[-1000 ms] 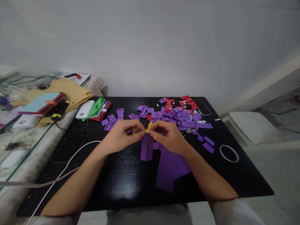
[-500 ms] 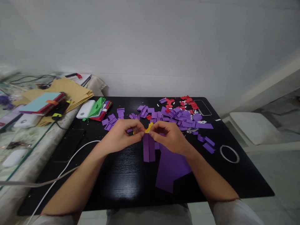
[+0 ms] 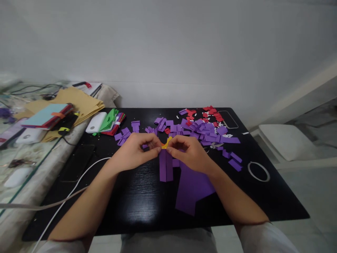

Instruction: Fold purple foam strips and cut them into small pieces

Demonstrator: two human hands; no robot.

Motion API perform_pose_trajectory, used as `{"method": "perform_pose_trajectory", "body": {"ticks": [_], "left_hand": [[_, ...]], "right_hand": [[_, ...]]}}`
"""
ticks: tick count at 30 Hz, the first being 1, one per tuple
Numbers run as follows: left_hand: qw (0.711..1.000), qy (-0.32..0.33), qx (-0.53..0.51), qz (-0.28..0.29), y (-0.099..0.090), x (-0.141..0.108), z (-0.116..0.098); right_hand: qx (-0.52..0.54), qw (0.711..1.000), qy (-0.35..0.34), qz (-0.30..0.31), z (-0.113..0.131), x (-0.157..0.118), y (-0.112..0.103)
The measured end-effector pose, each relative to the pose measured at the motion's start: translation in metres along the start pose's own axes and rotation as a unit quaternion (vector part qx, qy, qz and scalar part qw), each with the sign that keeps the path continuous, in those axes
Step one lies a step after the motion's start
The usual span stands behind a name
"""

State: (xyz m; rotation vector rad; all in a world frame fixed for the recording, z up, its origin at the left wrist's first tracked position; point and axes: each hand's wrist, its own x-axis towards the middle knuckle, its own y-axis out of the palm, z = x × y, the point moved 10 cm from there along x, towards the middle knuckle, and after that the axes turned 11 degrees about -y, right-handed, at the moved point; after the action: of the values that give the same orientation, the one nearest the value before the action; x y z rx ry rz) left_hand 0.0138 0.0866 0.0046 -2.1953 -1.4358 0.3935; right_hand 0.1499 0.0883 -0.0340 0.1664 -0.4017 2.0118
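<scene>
From my remote station I see a black wood-grained table (image 3: 142, 202) bearing a large purple paper sheet (image 3: 193, 191). Left of it, the left hand (image 3: 138, 149) and right hand (image 3: 188, 151) pinch the top of a creased purple paper strip (image 3: 166, 167), beside a partly hidden yellow object (image 3: 169, 141).

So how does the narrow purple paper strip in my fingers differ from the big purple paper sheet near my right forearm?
The narrow purple paper strip is pinched by your left hand and right hand; the big purple paper sheet lies on the black table. The strip is narrower than the sheet, and shows a lengthwise line the sheet's visible part lacks. Both are purple paper.
</scene>
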Motion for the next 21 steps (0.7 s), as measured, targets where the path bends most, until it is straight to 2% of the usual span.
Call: {"method": "perform_pose_trajectory", "body": {"ticks": [6, 12, 16, 21], "left_hand": [[1.000, 0.008, 0.003, -0.009, 0.000, -0.001, 0.001], [0.994, 0.025, -0.048, -0.091, -0.013, -0.004, 0.002], [0.997, 0.035, -0.004, -0.072, 0.001, -0.005, -0.001], [0.993, 0.046, 0.061, -0.088, 0.013, -0.005, -0.005]], "right_hand": [[0.003, 1.000, -0.002, -0.016, 0.003, 0.001, -0.002], [0.032, 0.991, 0.004, -0.128, 0.000, 0.001, -0.022], [0.051, 0.985, 0.008, -0.163, -0.001, 0.002, -0.029], [0.046, 0.982, 0.006, -0.182, -0.001, 0.001, -0.034]]}}
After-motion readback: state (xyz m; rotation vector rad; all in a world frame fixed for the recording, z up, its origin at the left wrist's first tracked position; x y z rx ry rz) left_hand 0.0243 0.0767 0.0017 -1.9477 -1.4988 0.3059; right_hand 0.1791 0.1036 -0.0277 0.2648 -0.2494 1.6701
